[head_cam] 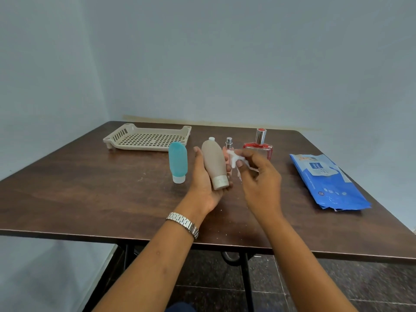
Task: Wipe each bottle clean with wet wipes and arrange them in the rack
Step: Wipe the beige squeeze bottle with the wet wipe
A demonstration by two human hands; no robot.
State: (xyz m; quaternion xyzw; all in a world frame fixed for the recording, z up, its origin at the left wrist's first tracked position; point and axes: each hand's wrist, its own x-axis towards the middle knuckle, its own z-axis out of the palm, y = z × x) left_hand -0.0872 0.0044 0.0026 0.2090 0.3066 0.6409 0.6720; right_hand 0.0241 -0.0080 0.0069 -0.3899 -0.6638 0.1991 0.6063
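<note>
My left hand [203, 183] holds a beige squeeze bottle [215, 164] above the table, cap end toward me. Just right of it, my right hand [258, 176] pinches a crumpled white wet wipe [234, 157] close to the bottle's side. A blue squeeze bottle [177, 162] stands cap-down on the table to the left. Behind my hands stand a small clear spray bottle [229, 143] and a red perfume bottle [258, 144] with a silver cap. The beige slotted rack [146, 138] sits at the back left with nothing in it.
A blue pack of wet wipes [326, 181] lies on the right side of the dark wooden table [90, 188]. Walls close off the back and the left. The table's front edge runs below my forearms.
</note>
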